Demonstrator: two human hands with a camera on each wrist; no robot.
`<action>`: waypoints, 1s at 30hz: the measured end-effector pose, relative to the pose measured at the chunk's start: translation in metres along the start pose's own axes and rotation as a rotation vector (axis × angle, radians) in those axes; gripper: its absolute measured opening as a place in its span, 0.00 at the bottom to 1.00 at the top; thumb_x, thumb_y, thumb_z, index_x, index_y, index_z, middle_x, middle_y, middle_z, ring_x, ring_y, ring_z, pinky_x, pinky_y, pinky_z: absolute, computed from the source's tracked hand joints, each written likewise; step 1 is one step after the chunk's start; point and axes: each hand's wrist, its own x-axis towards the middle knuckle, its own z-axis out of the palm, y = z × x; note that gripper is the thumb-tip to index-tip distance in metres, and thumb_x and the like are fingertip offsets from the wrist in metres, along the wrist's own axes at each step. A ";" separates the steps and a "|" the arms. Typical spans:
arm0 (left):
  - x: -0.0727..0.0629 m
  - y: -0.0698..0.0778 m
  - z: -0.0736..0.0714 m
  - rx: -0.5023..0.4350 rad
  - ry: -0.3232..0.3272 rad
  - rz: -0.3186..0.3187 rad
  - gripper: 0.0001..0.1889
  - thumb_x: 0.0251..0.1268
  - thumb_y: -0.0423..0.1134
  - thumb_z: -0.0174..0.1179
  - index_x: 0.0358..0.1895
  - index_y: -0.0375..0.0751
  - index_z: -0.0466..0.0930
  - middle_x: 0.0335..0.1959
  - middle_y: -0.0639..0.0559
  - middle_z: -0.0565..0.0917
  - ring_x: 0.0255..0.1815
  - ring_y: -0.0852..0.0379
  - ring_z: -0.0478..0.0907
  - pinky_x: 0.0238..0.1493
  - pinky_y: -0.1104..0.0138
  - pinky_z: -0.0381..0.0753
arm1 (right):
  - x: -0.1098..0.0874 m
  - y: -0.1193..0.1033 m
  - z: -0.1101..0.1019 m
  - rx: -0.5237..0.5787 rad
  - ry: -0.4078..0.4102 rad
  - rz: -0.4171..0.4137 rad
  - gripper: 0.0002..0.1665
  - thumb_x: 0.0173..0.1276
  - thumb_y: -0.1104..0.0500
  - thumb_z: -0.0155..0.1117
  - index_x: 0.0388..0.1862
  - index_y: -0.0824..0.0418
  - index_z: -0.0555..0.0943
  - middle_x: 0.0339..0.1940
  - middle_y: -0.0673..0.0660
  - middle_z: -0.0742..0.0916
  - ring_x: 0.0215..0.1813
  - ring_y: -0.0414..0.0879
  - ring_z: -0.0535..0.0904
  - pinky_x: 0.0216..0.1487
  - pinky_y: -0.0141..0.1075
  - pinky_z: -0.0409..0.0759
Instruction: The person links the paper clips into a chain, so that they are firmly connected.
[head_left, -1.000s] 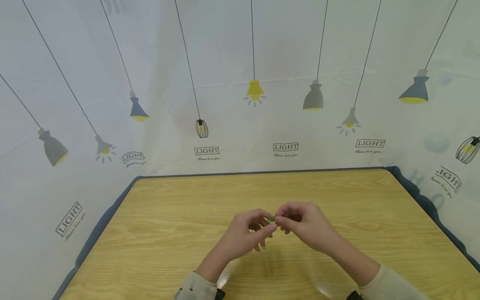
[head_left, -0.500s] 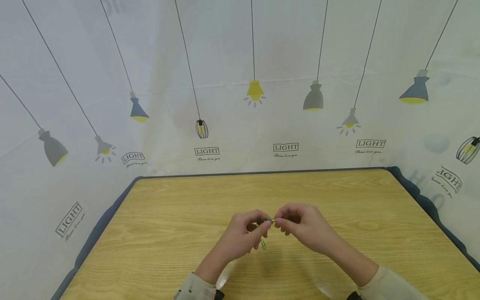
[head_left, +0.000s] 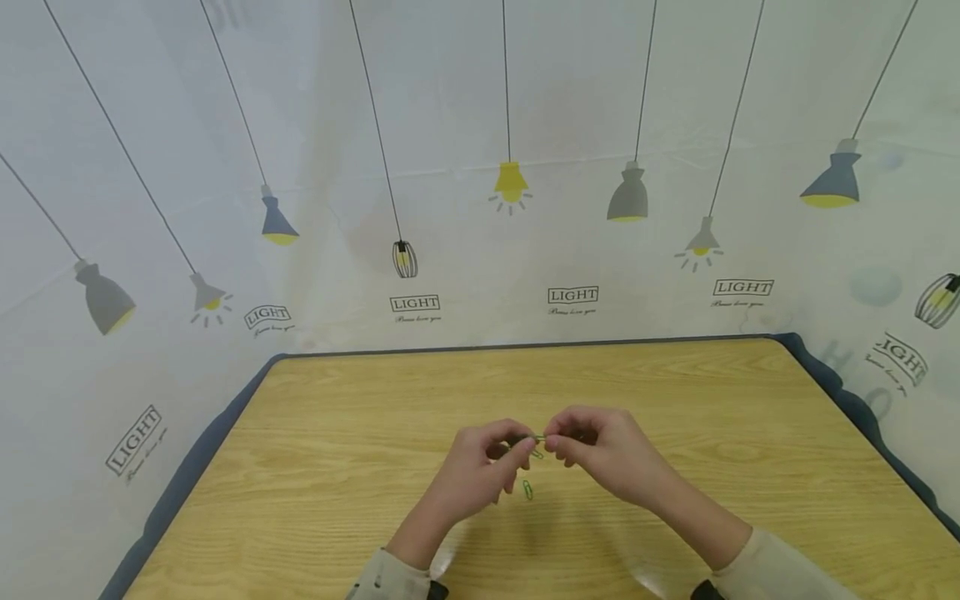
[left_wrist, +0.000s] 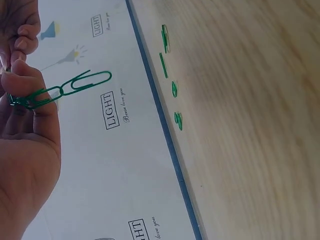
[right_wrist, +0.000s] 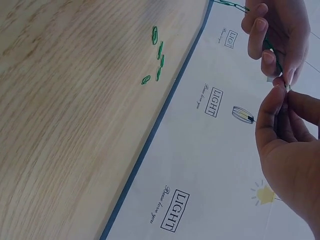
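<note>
Paperclips in pinch grip, left hand and right hand, at least five more on table

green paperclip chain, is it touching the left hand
Touching. The left wrist view shows the green paperclip chain running across the fingers of the left hand, with its free end sticking out past them.

Screened-in table spot; home vs. office vs. lab can't tell. Wood-grain table w/ white sheeting (cloth or plastic, unclear) rising past L, R & far edges, blocking view of rm. Sheeting has printed hanging lamps & "LIGHT" labels; dk-blue band follows table's far edge & both far corners.
</note>
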 end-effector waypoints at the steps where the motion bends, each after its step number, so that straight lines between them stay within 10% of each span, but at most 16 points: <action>1: 0.000 0.000 0.000 0.002 0.004 0.002 0.13 0.84 0.48 0.58 0.52 0.46 0.88 0.34 0.47 0.86 0.20 0.42 0.79 0.14 0.71 0.76 | 0.000 0.000 0.000 0.002 -0.002 0.003 0.08 0.78 0.57 0.69 0.44 0.62 0.87 0.34 0.56 0.88 0.36 0.45 0.86 0.39 0.33 0.87; 12: -0.001 -0.007 -0.009 0.011 0.081 -0.001 0.11 0.83 0.45 0.60 0.53 0.47 0.88 0.35 0.39 0.87 0.21 0.35 0.79 0.14 0.69 0.77 | 0.014 0.005 -0.002 -0.004 -0.049 0.043 0.09 0.78 0.57 0.69 0.46 0.62 0.87 0.38 0.56 0.90 0.38 0.48 0.86 0.39 0.35 0.88; 19: 0.002 -0.007 -0.017 0.022 0.115 -0.012 0.11 0.83 0.46 0.59 0.52 0.47 0.89 0.35 0.36 0.87 0.17 0.62 0.75 0.15 0.70 0.77 | 0.036 0.027 -0.006 -0.105 -0.077 0.091 0.10 0.79 0.55 0.67 0.52 0.60 0.86 0.43 0.55 0.90 0.41 0.48 0.85 0.40 0.39 0.86; 30: 0.000 -0.010 -0.022 0.030 0.170 -0.056 0.10 0.81 0.46 0.62 0.50 0.50 0.91 0.34 0.40 0.88 0.22 0.39 0.81 0.16 0.71 0.77 | 0.063 0.077 0.010 -0.210 -0.180 0.144 0.10 0.74 0.60 0.72 0.51 0.62 0.86 0.42 0.54 0.88 0.42 0.44 0.80 0.43 0.35 0.80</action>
